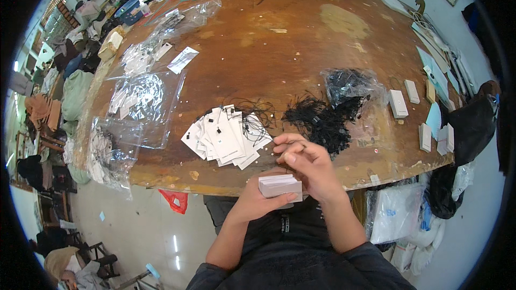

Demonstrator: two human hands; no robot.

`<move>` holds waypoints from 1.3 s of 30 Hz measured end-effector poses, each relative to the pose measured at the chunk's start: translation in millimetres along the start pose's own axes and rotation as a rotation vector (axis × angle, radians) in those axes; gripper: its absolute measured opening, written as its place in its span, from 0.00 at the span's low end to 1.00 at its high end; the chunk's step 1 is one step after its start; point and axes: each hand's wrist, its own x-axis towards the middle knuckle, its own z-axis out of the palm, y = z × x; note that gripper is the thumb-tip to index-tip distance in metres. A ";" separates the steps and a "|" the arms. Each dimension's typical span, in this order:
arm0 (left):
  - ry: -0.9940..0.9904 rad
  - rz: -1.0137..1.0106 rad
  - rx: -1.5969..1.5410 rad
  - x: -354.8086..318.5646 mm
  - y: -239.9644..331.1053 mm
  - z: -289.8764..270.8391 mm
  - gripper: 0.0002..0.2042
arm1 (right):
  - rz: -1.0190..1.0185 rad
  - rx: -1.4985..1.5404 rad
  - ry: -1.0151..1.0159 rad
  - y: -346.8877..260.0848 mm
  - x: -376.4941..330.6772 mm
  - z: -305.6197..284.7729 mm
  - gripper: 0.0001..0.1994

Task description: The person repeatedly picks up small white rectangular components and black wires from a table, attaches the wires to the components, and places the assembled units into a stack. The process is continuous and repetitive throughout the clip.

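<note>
The left hand (257, 200) cups a small stack of cards (280, 186) from below, just off the near edge of the table (301, 37); its fingers are hidden under the stack, so only the card edges and the pale top face show. The right hand (307, 165) sits just above the stack, fingers curled and pinched together; whether a thin cord lies between the fingertips is too small to tell. The hands are close together, almost touching.

The table is round, of worn brown wood, blotched with pale patches and dotted with tiny scraps. Just beyond the hands a fan of tags (226, 137) lies flat, white and rectangular, each with thin black string trailing off it. To their right a loose heap of black cords (320, 121) spreads into a tangle, touching a crumpled clear bag (352, 87) that holds more of the same dark cord.

On the left side lie several clear plastic bags (142, 102), wrinkled and shiny, with white tags inside; their contents blur behind the glare. One bag (110, 153) hangs over the table's edge. On the right, small white boxes (398, 103) stand well apart from the hands. The far rim bends away and things there are hard to make out. A red scrap (176, 200) lies on the floor under the table edge.
</note>
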 end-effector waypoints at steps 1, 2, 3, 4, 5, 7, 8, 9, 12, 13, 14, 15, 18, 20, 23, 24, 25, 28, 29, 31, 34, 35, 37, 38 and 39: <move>-0.005 -0.063 -0.025 -1.0 -1.8 -0.6 0.18 | -0.011 0.015 0.004 -5.7 2.4 0.2 0.05; 0.012 -0.023 -0.033 -1.0 -3.5 -2.5 0.18 | -0.062 0.170 0.069 -13.2 5.3 -1.4 0.05; 0.030 -0.018 -0.025 -1.4 -5.8 -3.6 0.18 | -0.108 0.319 0.117 -21.2 7.0 -4.2 0.05; 0.049 -0.012 -0.019 -1.4 -8.1 -4.9 0.18 | -0.176 0.478 0.109 -28.2 9.5 -7.5 0.06; 0.063 0.051 -0.004 -0.7 -10.5 -6.1 0.18 | -0.226 0.392 0.218 -32.2 11.4 -9.3 0.06; 0.093 0.171 0.023 0.8 -14.5 -8.4 0.18 | -0.365 0.202 0.345 -33.1 11.3 -10.7 0.06; 0.190 0.147 -0.095 0.9 -15.7 -9.0 0.18 | -0.355 0.020 0.325 -30.9 10.5 -10.7 0.06; 0.285 0.128 -0.210 1.7 -16.0 -10.5 0.18 | -0.334 -0.159 0.337 -26.2 7.8 -8.6 0.06; 0.328 0.087 -0.407 4.0 -12.5 -18.1 0.19 | -0.372 -0.569 0.193 -8.1 2.9 1.0 0.02; 0.358 0.064 -0.371 3.8 -11.0 -19.1 0.19 | -0.399 -0.670 0.125 -3.2 1.4 4.0 0.02; 0.387 0.039 -0.335 4.4 -9.7 -19.3 0.19 | -0.375 -0.779 0.065 1.1 0.7 7.4 0.02; 0.440 0.079 -0.266 4.9 -8.9 -18.3 0.19 | -0.358 -0.788 0.041 4.5 -2.1 11.3 0.02; 0.603 0.200 -0.168 8.8 -9.4 -11.9 0.19 | -0.247 -0.823 -0.012 12.8 -6.9 22.6 0.02; 0.715 0.273 -0.259 12.3 -11.6 -7.8 0.18 | -0.273 -0.816 -0.069 17.3 -7.3 27.9 0.02; 0.689 0.235 -0.339 12.3 -11.4 -7.6 0.20 | -0.426 -0.810 0.066 17.9 -3.4 27.4 0.02; 0.688 0.228 -0.270 11.4 -10.6 -7.8 0.19 | -0.416 -0.785 0.117 17.1 -1.7 26.5 0.02; 0.686 0.220 -0.200 11.0 -9.6 -7.2 0.19 | -0.385 -0.849 0.127 15.3 -1.8 25.8 0.02; 0.705 0.240 -0.059 9.6 -5.4 -1.5 0.14 | -0.384 -0.970 0.076 10.6 -1.1 26.5 0.02; 0.716 0.254 -0.023 9.8 -3.6 0.1 0.12 | -0.409 -0.976 0.073 9.5 -0.1 27.6 0.02; 0.720 0.271 -0.007 10.6 -0.6 2.6 0.12 | -0.408 -0.990 0.053 7.8 0.5 29.1 0.03; 0.728 0.275 0.008 11.3 2.0 3.6 0.11 | -0.404 -1.044 0.022 7.8 1.3 29.3 0.03; 0.746 0.251 0.018 11.3 2.3 3.6 0.10 | -0.416 -1.067 0.005 8.2 1.5 28.5 0.02; 0.730 0.269 0.013 10.5 2.5 2.7 0.10 | -0.413 -1.097 -0.007 9.0 1.8 26.2 0.02; 0.729 0.266 0.016 10.0 2.5 2.6 0.09 | -0.424 -1.104 -0.009 9.1 2.0 25.3 0.02; 0.716 0.265 0.045 9.5 2.6 2.3 0.09 | -0.432 -1.107 -0.010 9.2 2.1 24.6 0.02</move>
